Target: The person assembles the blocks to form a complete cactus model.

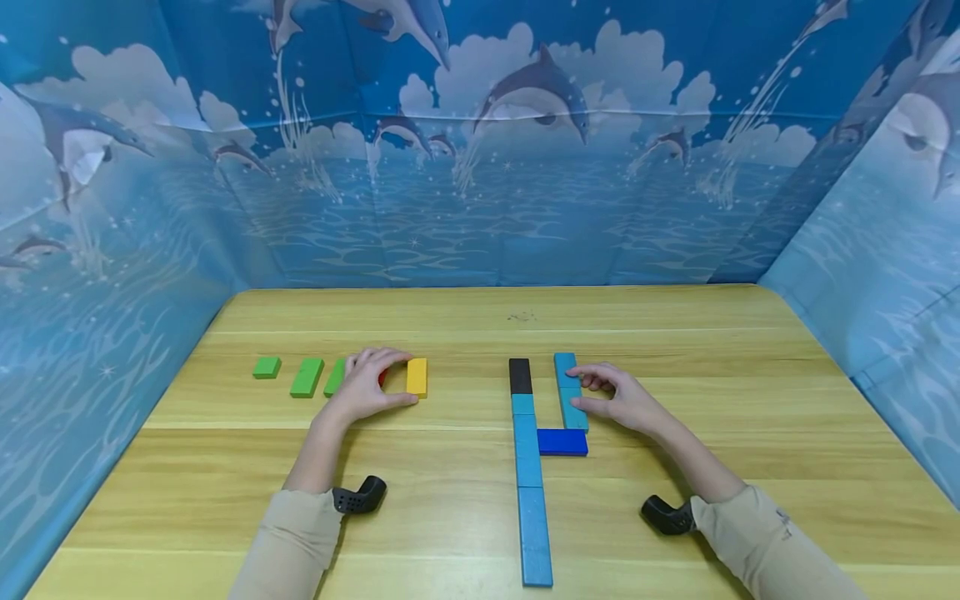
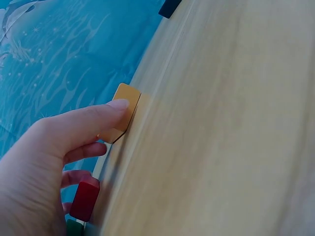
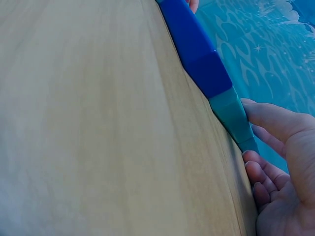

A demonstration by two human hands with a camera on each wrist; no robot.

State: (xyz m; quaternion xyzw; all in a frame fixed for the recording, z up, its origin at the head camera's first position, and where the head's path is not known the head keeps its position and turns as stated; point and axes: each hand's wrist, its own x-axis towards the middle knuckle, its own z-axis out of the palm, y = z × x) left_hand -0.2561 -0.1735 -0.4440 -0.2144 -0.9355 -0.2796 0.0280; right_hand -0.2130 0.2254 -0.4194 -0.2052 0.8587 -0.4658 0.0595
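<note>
My left hand [image 1: 365, 385] pinches a yellow block [image 1: 417, 378] between thumb and index finger, at its near and far ends. Behind that hand a red block [image 2: 85, 199] stands on edge in the left wrist view, mostly hidden in the head view. With bent fingers, my right hand [image 1: 619, 401] touches the right side of two light blue blocks [image 1: 566, 370] laid end to end. A dark blue block [image 1: 562, 442] lies crosswise at their near end. It reaches left to a long row of blue blocks [image 1: 528, 450], topped by a black block [image 1: 520, 376].
Several green blocks [image 1: 306, 378] lie at the left of the wooden table [image 1: 450, 517], one partly behind my left hand. A blue dolphin-print cloth [image 1: 495, 208] closes off the back and sides. Black devices [image 1: 667, 515] are worn at both wrists.
</note>
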